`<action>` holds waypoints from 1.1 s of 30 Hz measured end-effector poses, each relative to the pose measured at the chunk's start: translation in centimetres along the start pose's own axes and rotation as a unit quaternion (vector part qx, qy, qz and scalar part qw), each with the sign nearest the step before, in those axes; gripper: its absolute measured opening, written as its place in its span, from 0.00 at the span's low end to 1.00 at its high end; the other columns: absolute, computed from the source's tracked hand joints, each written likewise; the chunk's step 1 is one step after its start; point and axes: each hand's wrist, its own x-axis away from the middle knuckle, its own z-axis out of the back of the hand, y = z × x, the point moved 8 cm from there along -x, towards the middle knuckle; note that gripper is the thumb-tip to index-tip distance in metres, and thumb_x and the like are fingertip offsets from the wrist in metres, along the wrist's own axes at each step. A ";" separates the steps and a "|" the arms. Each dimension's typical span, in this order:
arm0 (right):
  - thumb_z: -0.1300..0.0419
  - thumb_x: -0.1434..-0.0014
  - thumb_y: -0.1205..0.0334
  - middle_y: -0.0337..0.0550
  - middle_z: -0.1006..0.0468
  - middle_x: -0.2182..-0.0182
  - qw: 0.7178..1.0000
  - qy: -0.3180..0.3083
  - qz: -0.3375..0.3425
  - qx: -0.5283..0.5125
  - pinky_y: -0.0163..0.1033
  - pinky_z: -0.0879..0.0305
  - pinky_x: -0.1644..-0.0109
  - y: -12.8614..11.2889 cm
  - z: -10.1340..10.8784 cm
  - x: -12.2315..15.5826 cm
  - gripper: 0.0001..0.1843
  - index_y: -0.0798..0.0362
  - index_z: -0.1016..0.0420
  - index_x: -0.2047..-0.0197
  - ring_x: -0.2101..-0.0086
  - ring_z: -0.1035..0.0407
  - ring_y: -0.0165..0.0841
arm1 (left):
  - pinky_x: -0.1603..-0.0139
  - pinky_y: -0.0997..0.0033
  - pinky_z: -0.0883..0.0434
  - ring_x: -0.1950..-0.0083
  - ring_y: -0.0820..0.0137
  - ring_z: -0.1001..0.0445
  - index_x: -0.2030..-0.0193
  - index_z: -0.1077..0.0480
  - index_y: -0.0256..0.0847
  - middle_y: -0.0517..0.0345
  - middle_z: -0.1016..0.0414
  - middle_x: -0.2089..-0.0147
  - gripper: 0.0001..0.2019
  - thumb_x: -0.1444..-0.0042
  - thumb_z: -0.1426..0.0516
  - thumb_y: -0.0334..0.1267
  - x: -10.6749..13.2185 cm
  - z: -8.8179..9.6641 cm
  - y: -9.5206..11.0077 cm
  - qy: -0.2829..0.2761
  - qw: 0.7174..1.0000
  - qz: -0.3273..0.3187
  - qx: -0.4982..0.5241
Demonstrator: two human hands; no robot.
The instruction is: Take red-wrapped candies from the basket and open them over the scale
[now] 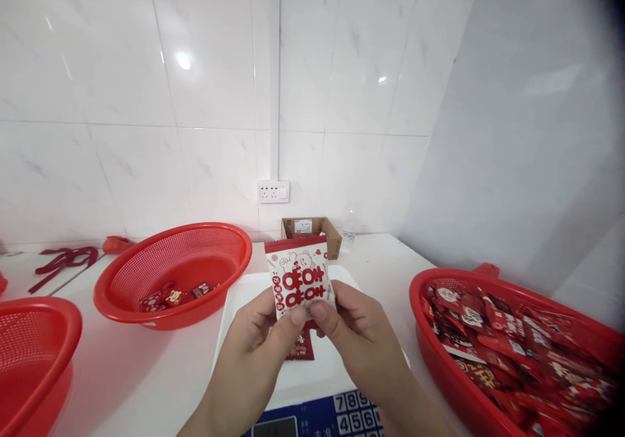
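Both hands hold up a small white and red snack packet (297, 277) over the white platform of a weighing scale (244, 307). My left hand (261, 339) pinches its lower left edge. My right hand (359, 336) pinches the lower right edge, thumb on the front. A dark red packet (300, 349) lies on the scale platform just under the hands. The scale's blue keypad (359, 411) shows at the bottom edge.
A red mesh basket (146, 274) at the left holds a few red packets. Another red basket (488, 287) at the right is full of several red packets. A third red basket (39, 326) sits far left. A small cardboard box (332, 238) stands by the tiled wall.
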 end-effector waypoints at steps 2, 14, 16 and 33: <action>0.42 0.37 0.46 0.39 0.31 0.76 1.000 0.009 0.007 0.013 0.38 0.35 0.66 0.0 0.2 0.1 0.21 0.53 0.33 0.74 0.73 0.37 0.32 | 0.65 0.69 0.23 0.60 0.62 0.23 0.56 0.20 0.42 0.51 0.18 0.58 0.14 0.43 0.38 0.47 0.1 -0.1 -0.1 0.000 1.000 0.005 0.007; 0.41 0.40 0.56 0.41 0.24 0.69 0.999 -0.011 -0.040 -0.001 0.39 0.34 0.63 0.1 0.0 -0.1 0.09 0.52 0.24 0.63 0.69 0.35 0.33 | 0.65 0.70 0.25 0.64 0.65 0.26 0.57 0.20 0.41 0.53 0.19 0.60 0.11 0.42 0.39 0.42 0.3 0.1 0.5 0.013 1.000 -0.016 -0.017; 0.42 0.42 0.59 0.41 0.24 0.69 0.998 -0.011 -0.051 0.020 0.39 0.34 0.63 0.0 0.0 -0.1 0.07 0.52 0.24 0.64 0.69 0.34 0.34 | 0.66 0.71 0.25 0.66 0.66 0.28 0.57 0.21 0.42 0.54 0.20 0.62 0.10 0.42 0.39 0.42 0.3 -0.2 0.6 0.004 0.999 -0.016 -0.031; 0.39 0.39 0.51 0.39 0.27 0.74 0.995 0.000 -0.051 -0.082 0.35 0.31 0.67 0.4 -0.1 -0.1 0.12 0.53 0.25 0.65 0.71 0.32 0.31 | 0.66 0.70 0.25 0.64 0.64 0.24 0.56 0.21 0.41 0.53 0.19 0.62 0.11 0.41 0.40 0.44 0.0 -0.2 0.4 -0.004 1.000 -0.012 -0.005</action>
